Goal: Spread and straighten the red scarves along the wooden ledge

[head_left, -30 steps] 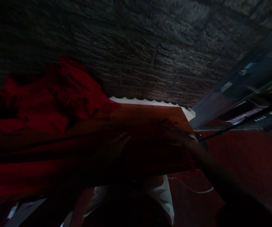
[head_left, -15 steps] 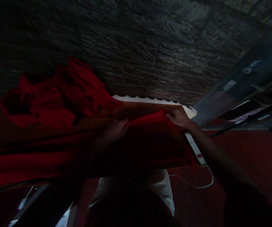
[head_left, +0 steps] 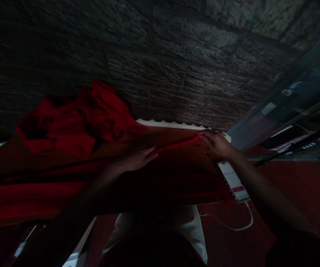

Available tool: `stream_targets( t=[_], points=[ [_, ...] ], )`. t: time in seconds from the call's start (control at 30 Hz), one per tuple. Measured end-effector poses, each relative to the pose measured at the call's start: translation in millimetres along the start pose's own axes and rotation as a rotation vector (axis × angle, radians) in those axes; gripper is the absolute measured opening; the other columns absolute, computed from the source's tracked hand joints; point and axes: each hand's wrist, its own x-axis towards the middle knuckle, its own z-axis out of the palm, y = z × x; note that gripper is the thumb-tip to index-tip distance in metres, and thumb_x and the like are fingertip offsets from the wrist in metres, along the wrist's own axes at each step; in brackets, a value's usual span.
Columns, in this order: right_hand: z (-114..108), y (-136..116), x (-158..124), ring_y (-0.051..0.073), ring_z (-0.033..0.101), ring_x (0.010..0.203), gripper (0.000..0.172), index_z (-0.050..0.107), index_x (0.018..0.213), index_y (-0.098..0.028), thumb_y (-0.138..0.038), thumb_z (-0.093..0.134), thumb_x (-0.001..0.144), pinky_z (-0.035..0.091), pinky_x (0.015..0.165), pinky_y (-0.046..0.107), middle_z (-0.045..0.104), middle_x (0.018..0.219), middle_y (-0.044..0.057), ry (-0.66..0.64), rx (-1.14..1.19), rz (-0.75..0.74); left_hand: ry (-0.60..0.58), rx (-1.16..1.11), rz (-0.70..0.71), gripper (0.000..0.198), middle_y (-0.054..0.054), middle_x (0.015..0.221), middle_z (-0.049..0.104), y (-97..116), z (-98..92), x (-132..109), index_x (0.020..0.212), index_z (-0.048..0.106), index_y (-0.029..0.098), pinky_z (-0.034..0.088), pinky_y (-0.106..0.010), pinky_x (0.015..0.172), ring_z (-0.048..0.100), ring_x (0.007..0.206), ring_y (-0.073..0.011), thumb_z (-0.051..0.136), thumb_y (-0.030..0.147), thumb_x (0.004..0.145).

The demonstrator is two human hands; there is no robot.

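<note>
Change: since half a second ago the red fold has been pressed lower, now a thin bright edge between the hands, and more of the phone shows.
Heap: crumpled red cloth (head_left: pixel 73 124) lies at the far left of the wooden table (head_left: pixel 173 134), by the stone wall.
Left hand (head_left: pixel 136 160): flat, fingers released and stretched out, pressing on the red fabric (head_left: pixel 176 145) spread over the table.
Right hand (head_left: pixel 217 144): pinching the fabric's far edge near the table's corner.
Phone (head_left: pixel 234 180): lit screen, at the right table edge, white cable (head_left: pixel 232 226) trailing below.
</note>
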Motion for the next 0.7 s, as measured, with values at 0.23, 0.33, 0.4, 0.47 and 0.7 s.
stream_targets(
  t=[0.23,0.33,0.4,0.47,0.7],
  points=[
    [38,38,-57,0.025,0.065,0.118,0.036,0.067,0.126,-0.022,-0.039,0.060,0.095,0.051,0.104,0.043,0.068,0.128,0.011,-0.156,0.038,0.101,-0.037,0.167,-0.048,0.066,-0.018,0.162,0.037,-4,31.4,0,0.153,0.045,0.016,0.027,-0.052,0.123,0.035,0.151,-0.0334,0.041,0.056,0.100],
    [48,40,-30,0.025,0.064,0.120,0.048,0.062,0.135,-0.021,-0.040,0.068,0.091,0.051,0.106,0.041,0.065,0.134,0.011,-0.170,0.072,0.154,0.000,0.198,-0.092,0.056,-0.023,0.150,0.051,2,32.9,22,0.140,0.055,0.010,0.037,-0.049,0.118,0.048,0.141,-0.0351,0.051,0.047,0.098],
    [52,39,-5,0.026,0.064,0.119,0.058,0.063,0.135,-0.021,-0.036,0.079,0.082,0.051,0.104,0.040,0.064,0.136,0.011,-0.275,0.088,0.166,-0.036,0.191,-0.124,0.050,-0.024,0.143,0.056,8,32.1,34,0.131,0.059,0.008,0.042,-0.047,0.113,0.052,0.136,-0.0358,0.058,0.043,0.095],
    [53,38,16,0.028,0.066,0.114,0.060,0.066,0.129,-0.020,-0.033,0.086,0.074,0.053,0.100,0.041,0.066,0.132,0.011,-0.397,0.073,0.177,-0.057,0.155,-0.144,0.046,-0.021,0.136,0.061,12,30.3,41,0.124,0.061,0.010,0.047,-0.043,0.106,0.058,0.129,-0.0345,0.062,0.043,0.092],
    [50,23,15,0.024,0.066,0.102,0.030,0.070,0.111,-0.016,-0.025,0.077,0.083,0.051,0.093,0.035,0.071,0.113,0.009,-0.431,-0.108,0.057,-0.002,0.223,-0.099,0.027,-0.015,0.129,0.064,21,36.3,29,0.118,0.061,0.015,0.050,-0.038,0.099,0.063,0.117,-0.0286,0.062,0.023,0.092]
  ],
)
